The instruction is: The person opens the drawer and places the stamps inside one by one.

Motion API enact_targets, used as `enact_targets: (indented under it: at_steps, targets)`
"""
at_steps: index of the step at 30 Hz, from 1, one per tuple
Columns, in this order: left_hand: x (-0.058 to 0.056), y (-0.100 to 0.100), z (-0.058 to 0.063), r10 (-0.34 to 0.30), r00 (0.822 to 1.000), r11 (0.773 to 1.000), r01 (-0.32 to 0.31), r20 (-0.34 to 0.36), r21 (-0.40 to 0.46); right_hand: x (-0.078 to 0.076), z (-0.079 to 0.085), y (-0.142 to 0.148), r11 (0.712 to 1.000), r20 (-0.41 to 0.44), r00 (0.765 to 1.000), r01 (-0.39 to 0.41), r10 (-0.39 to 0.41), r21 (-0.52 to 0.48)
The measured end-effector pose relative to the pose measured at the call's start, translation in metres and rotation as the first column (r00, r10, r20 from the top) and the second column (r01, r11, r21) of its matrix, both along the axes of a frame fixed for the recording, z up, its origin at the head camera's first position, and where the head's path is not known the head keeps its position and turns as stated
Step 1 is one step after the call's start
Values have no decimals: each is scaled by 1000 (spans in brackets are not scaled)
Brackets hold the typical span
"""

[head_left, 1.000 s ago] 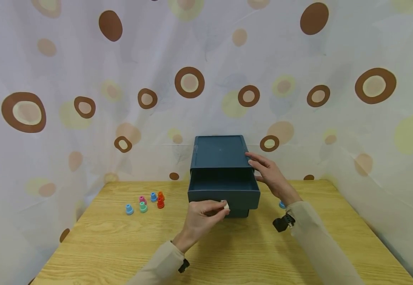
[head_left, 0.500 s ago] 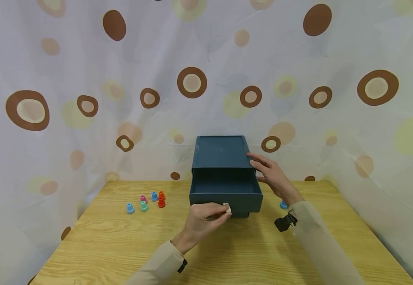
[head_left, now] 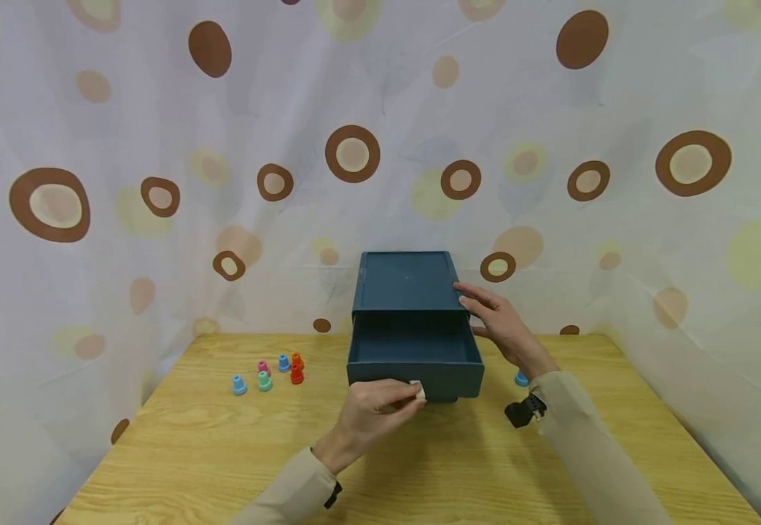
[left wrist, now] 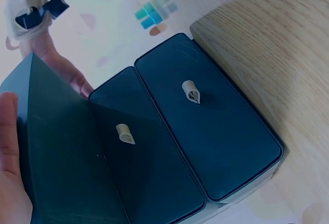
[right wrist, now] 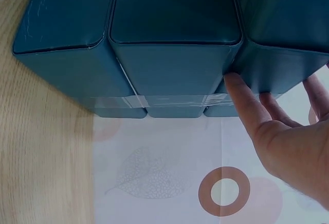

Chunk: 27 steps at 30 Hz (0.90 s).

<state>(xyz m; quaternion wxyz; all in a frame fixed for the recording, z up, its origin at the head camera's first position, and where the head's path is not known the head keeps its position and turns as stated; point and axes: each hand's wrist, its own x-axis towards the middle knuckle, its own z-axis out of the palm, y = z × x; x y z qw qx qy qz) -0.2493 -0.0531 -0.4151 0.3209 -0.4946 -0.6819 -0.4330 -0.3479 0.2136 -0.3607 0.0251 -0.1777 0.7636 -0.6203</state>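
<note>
A dark blue drawer cabinet (head_left: 409,281) stands at the back of the table. Its top drawer (head_left: 453,379) is pulled out, and the visible inside holds nothing. My left hand (head_left: 369,415) pinches the white pull tab (head_left: 419,390) on that drawer's front. Against the cabinet's right side and top edge rests my right hand (head_left: 501,329), its fingers extended; the right wrist view shows the thumb (right wrist: 247,100) touching the side wall. Two lower drawers are shut in the left wrist view, each with a white loop tab (left wrist: 125,133) on its front.
Several small plastic cone-shaped pieces, among them a light blue one (head_left: 239,385) and a red one (head_left: 297,374), stand on the wooden table (head_left: 223,452) to the left. Another blue piece (head_left: 521,378) lies near my right wrist. A patterned curtain (head_left: 393,109) hangs behind.
The top drawer has slid further out toward me, with my left hand on its tab. My right hand has stayed on the cabinet's side.
</note>
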Motion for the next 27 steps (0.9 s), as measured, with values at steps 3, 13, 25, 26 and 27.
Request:
enact_targets:
  at_steps: [3, 13, 25, 26, 27]
  targets:
    - [1, 0, 0, -3, 1000, 1000, 3, 2, -5, 0, -1, 0, 1000, -3, 1000, -1, 1, 5]
    - [3, -1, -2, 12, 999, 1000, -12, 45, 1, 0, -1, -1, 1000, 1, 1000, 5, -5, 0]
    - [4, -15, -1, 32, 998, 999, -32, 52, 5, 2, 1, -2, 1000, 21, 1000, 5, -5, -7]
    - [5, -17, -1, 31, 998, 999, -32, 50, 5, 2, 2, -2, 1000, 21, 1000, 6, -6, -2]
    - [5, -20, -2, 29, 998, 1000, -29, 51, 6, 1, 2, -3, 1000, 21, 1000, 7, -7, 2]
